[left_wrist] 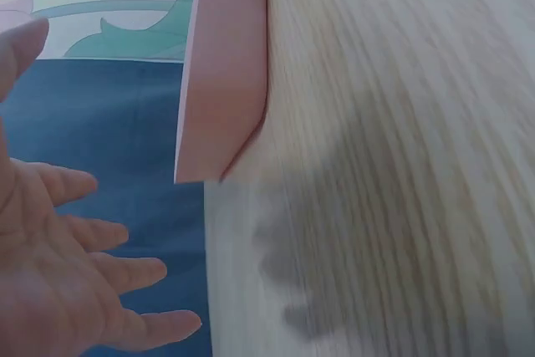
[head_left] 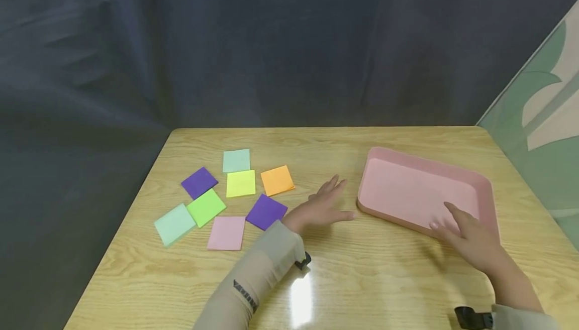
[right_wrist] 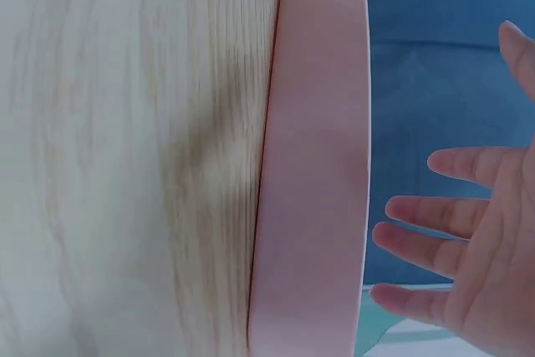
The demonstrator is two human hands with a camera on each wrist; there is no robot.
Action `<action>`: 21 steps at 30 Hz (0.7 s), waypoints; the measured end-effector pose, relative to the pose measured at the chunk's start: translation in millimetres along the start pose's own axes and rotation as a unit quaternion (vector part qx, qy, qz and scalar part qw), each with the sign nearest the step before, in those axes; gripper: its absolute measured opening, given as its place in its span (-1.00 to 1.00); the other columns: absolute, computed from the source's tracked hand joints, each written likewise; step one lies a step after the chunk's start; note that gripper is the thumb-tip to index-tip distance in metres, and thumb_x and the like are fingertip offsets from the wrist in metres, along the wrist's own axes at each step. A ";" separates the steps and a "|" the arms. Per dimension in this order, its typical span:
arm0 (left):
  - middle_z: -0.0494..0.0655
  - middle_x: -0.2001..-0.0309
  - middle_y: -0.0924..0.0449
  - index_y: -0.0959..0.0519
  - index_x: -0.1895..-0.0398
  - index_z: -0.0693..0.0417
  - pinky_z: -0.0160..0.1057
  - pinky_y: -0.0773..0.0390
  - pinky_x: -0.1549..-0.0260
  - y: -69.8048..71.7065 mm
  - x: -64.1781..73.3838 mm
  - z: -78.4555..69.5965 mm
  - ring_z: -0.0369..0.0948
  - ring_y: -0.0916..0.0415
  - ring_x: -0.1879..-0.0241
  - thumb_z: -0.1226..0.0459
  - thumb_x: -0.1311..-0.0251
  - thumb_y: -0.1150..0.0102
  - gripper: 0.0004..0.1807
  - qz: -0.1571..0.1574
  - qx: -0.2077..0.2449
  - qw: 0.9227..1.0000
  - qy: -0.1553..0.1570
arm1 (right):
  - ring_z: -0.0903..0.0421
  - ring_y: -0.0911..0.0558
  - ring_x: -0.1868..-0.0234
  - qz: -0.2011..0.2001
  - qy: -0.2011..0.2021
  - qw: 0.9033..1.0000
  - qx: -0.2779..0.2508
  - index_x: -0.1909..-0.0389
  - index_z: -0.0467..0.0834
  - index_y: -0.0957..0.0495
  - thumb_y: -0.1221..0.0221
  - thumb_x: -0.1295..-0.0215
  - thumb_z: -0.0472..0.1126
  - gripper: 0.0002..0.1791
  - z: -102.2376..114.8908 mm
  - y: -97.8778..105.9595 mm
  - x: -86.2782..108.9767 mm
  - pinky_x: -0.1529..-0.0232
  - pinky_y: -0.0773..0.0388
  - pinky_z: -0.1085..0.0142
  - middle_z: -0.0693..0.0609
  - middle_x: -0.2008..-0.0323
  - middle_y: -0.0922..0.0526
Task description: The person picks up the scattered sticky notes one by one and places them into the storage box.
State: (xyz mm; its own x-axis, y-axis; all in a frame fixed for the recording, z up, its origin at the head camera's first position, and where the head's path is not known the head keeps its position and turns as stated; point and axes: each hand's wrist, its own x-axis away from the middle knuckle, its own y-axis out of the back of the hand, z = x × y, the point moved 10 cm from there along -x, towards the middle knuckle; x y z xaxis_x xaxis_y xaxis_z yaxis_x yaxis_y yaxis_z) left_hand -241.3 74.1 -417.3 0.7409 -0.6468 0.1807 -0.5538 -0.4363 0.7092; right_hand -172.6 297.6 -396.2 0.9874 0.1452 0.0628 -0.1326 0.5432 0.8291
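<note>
Left of the pink tray [head_left: 418,187] lie sticky notes: outer mint note [head_left: 175,224], left purple note [head_left: 199,183], lime note [head_left: 206,208], pink note [head_left: 226,233], far mint note [head_left: 236,160], yellow note [head_left: 240,184], right purple note [head_left: 264,212], orange note [head_left: 277,180]. My left hand [head_left: 319,208] hovers between them and the tray, fingers straight, spread, holding nothing. My right hand [head_left: 472,239] is at the tray's near right part, fingers apart, grasping nothing; I can't tell whether it touches the rim. My left sleeve [head_left: 264,269] runs so near the right purple note that a careless sweep could drag it; a low right palm might skew the tray. Raised walls hinder sideways entry; wooden table [head_left: 375,280] before the tray gives me room.
</note>
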 end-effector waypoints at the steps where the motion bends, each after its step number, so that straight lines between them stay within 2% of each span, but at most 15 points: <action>1: -0.10 -0.32 0.47 0.25 -0.33 -0.09 0.22 0.16 -0.04 -2.3 -3.6 -1.4 -0.08 0.42 -0.28 -0.21 0.02 0.05 -0.05 0.003 0.007 1.000 0.000 | -0.51 -0.02 -0.04 -0.001 -0.005 1.000 -0.004 -0.27 -0.36 0.20 0.14 -0.27 0.00 -0.26 -3.1 0.9 0.9 0.16 0.00 -0.29 -0.57 -0.09 0.00; 6: -0.10 -0.33 0.44 0.29 -0.33 -0.10 0.22 0.16 -0.04 -11.0 -18.4 -5.9 -0.15 0.41 -0.28 -0.24 0.05 0.06 -0.02 0.015 0.032 0.999 0.003 | -0.52 0.00 -0.04 -0.018 -0.015 0.999 -0.032 -0.26 -0.38 0.23 0.17 -0.29 -0.04 -0.28 -15.0 6.2 1.1 0.16 0.02 -0.31 -0.59 -0.09 0.03; 11: -0.08 -0.33 0.38 0.30 -0.33 -0.13 0.13 0.10 -0.08 -11.0 -29.0 -13.7 -0.20 0.38 -0.27 -0.14 -0.02 0.01 -0.06 -0.003 0.066 0.998 -0.018 | -0.53 0.01 -0.03 -0.032 -0.031 0.997 -0.058 -0.25 -0.40 0.23 0.19 -0.30 -0.05 -0.30 -27.5 8.1 4.2 0.18 0.02 -0.32 -0.59 -0.10 0.06; 15: -0.05 -0.33 0.35 0.32 -0.33 -0.04 -0.03 0.10 -0.14 -9.4 -35.4 -17.8 -0.18 0.35 -0.27 -0.04 -0.07 0.00 -0.09 -0.017 0.092 0.995 -0.023 | -0.52 -0.01 -0.03 -0.080 -0.028 0.995 -0.060 -0.21 -0.48 0.14 0.16 -0.29 -0.10 -0.33 -33.1 14.9 6.2 0.14 0.04 -0.31 -0.61 -0.05 0.00; 21: -0.02 -0.32 0.28 0.28 -0.33 0.05 -0.11 0.08 -0.15 -13.2 -45.3 -18.5 -0.15 0.27 -0.27 0.05 -0.09 -0.02 -0.11 -0.033 0.127 0.991 -0.016 | -0.52 0.05 -0.05 -0.143 -0.038 0.988 -0.032 -0.13 -0.53 -0.01 0.11 -0.26 -0.13 -0.38 -42.9 22.7 11.2 0.05 0.13 -0.29 -0.60 -0.02 -0.05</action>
State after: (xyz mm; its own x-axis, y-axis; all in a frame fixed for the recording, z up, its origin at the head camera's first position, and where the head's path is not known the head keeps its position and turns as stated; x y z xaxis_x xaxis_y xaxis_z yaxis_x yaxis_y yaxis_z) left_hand -260.5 120.7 -422.2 0.7682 -0.6299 0.1145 -0.5855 -0.6189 0.5236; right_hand -168.3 347.0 -400.4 0.9886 -0.0832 -0.1257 0.1503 0.6053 0.7817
